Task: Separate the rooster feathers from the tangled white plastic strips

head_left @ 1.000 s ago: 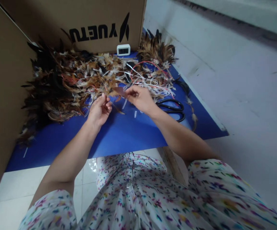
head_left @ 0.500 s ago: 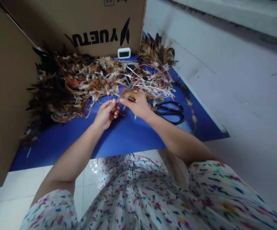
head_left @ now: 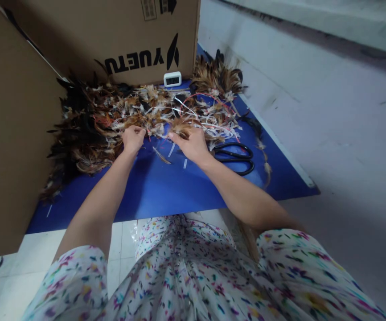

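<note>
My right hand (head_left: 193, 145) is closed in a pinch on a small bunch of brown feathers (head_left: 180, 126), whose pale quill ends point left by the thumb. To its left, my left hand (head_left: 133, 140) reaches to the near edge of the large feather pile (head_left: 108, 113), back of the hand up. Its thumb and fingertips come together among the feathers; what lies between them is hidden. A single loose feather (head_left: 161, 155) lies on the blue tabletop (head_left: 166, 191) between my hands.
Black-handled scissors (head_left: 235, 158) lie right of my right hand. White and red strips (head_left: 209, 118) tangle behind it. A small digital clock (head_left: 172, 79) stands before a cardboard box (head_left: 139, 26). More feathers (head_left: 218, 76) are heaped at the back right, by the wall (head_left: 300, 125).
My left hand has moved away from my right hand, left to the pile's edge, and turned back up. My right hand stays nearly in place with its feathers. The view has shifted slightly.
</note>
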`<state>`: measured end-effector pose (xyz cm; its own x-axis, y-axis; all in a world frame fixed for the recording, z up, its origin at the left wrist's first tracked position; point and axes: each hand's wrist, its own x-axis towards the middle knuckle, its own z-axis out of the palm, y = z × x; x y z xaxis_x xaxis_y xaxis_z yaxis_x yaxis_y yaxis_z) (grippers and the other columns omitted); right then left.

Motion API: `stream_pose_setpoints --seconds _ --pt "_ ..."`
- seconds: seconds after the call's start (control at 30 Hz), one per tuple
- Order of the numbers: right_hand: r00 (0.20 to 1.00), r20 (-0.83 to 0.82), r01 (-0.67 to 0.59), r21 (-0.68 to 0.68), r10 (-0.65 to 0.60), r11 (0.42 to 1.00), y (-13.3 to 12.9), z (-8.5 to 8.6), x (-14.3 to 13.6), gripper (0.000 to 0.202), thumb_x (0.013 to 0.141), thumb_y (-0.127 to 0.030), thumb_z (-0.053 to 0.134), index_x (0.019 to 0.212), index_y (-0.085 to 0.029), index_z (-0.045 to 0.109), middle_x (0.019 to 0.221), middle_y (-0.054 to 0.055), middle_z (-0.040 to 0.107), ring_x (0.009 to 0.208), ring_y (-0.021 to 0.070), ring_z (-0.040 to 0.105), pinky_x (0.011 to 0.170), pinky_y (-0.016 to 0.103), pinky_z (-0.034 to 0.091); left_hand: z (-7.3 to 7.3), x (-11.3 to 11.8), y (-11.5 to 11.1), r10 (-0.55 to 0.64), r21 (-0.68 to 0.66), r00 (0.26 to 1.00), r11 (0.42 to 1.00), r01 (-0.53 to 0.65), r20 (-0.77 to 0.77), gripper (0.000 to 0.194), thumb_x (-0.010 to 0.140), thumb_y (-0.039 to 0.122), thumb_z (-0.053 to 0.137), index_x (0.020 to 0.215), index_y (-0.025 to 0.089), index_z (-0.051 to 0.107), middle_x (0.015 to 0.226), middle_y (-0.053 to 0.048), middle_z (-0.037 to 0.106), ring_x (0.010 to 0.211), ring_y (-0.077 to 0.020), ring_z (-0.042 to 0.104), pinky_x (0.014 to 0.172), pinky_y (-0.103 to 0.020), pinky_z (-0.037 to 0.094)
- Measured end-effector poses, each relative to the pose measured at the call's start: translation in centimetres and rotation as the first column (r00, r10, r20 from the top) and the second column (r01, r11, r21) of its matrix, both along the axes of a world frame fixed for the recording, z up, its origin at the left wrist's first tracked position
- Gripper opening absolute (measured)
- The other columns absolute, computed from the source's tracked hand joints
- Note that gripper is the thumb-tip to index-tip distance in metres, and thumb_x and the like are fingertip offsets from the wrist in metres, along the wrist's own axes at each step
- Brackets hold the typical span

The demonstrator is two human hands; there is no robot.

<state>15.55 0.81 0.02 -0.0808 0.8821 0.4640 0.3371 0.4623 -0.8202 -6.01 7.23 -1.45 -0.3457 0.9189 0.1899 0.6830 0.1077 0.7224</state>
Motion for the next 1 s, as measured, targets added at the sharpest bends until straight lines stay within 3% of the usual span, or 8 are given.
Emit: stream_pose_setpoints --seconds 0.13,0.27,0.4,0.5,0.63,0.73,0.83,1.0 --pt "1.0 -0.006 -0.001 -0.007 0.001 1.0 0.1 0.1 0.1 0.014 0.087 -0.031 0.066 0.089 -0.019 0.075 0.092 0.006 0.076 0.087 0.0203 0.068 0.088 0.036 0.051 0.1 0.6 1.4 -0.036 -0.109 0.962 0.994 0.006 -0.271 0.018 0.078 0.033 0.068 0.068 0.019 0.067 0.072 -0.01 0.069 0.084 -0.0276 0.067 0.08 -0.035 0.047" --pt "1.0 0.004 0.009 -0.007 -0.009 1.0 0.2 0.2 0.1 0.014 0.087 -0.029 0.067 0.089 -0.019 0.076 0.093 0.006 0.077 0.089 0.0208 0.069 0.089 0.036 0.051 0.3 1.0 1.8 -0.063 -0.123 0.96 0.992 0.03 -0.273 0.01 0.076 0.024 0.07 0.068 0.018 0.068 0.073 -0.007 0.068 0.08 -0.0241 0.064 0.08 -0.033 0.045" --pt "1.0 -0.021 0.016 -0.029 -0.017 0.999 0.1 0.5 0.1 0.013 0.087 -0.029 0.068 0.092 -0.02 0.076 0.098 0.006 0.077 0.092 0.0212 0.069 0.092 0.037 0.051 0.5 0.9 1.4 -0.051 0.033 0.993 0.998 0.055 -0.105 0.004 0.077 0.021 0.07 0.076 0.017 0.07 0.07 -0.002 0.064 0.07 -0.0168 0.058 0.073 -0.028 0.042" --pt "0.998 -0.052 0.016 -0.069 -0.02 0.997 0.2 0.4 0.0 0.014 0.086 -0.028 0.068 0.094 -0.019 0.075 0.099 0.007 0.077 0.093 0.0214 0.069 0.092 0.038 0.051 1.0 0.9 -0.1 -0.105 0.185 0.993 0.978 0.095 0.05 0.007 0.079 0.022 0.071 0.077 0.017 0.068 0.064 0.002 0.058 0.062 -0.0122 0.051 0.065 -0.024 0.039" --pt "0.996 -0.087 -0.003 -0.068 -0.003 0.998 0.7 -0.2 -0.3 0.008 0.082 -0.024 0.071 0.088 -0.018 0.072 0.098 0.006 0.075 0.094 0.0197 0.068 0.094 0.036 0.051 1.7 1.6 -3.2 -0.292 0.247 0.901 0.944 0.217 0.322 0.016 0.082 0.032 0.073 0.079 0.019 0.065 0.061 0.003 0.058 0.054 -0.0091 0.048 0.054 -0.02 0.036" --pt "0.976 -0.172 -0.159 -0.156 0.132 0.975 0.5 -0.4 -0.6 0.008 0.081 -0.024 0.071 0.08 -0.017 0.067 0.082 0.003 0.071 0.075 0.0154 0.063 0.08 0.032 0.054 1.9 2.2 -5.5 -0.382 0.27 0.813 0.919 0.286 0.44 0.026 0.077 0.039 0.079 0.076 0.019 0.063 0.066 0.0 0.065 0.054 -0.0082 0.051 0.049 -0.018 0.035" --pt "0.91 -0.304 -0.368 -0.279 0.282 0.887 -0.1 -0.2 -0.9 0.012 0.081 -0.026 0.072 0.078 -0.017 0.064 0.069 -0.001 0.063 0.06 0.0114 0.056 0.064 0.028 0.051 1.5 2.6 -7.1 -0.432 0.308 0.749 0.899 0.312 0.502 0.036 0.069 0.046 0.085 0.073 0.018 0.064 0.063 0.001 0.065 0.051 -0.0072 0.05 0.048 -0.018 0.038" --pt "0.862 -0.338 -0.487 -0.348 0.377 0.801 -0.9 -0.2 -1.3 0.013 0.079 -0.022 0.074 0.077 -0.016 0.062 0.066 -0.003 0.06 0.057 0.0092 0.052 0.059 0.025 0.047 0.3 2.6 -8.4 -0.4 0.264 0.649 0.916 0.301 0.648 0.052 0.055 0.056 0.092 0.071 0.017 0.062 0.058 0.005 0.059 0.049 -0.0058 0.051 0.048 -0.017 0.043"
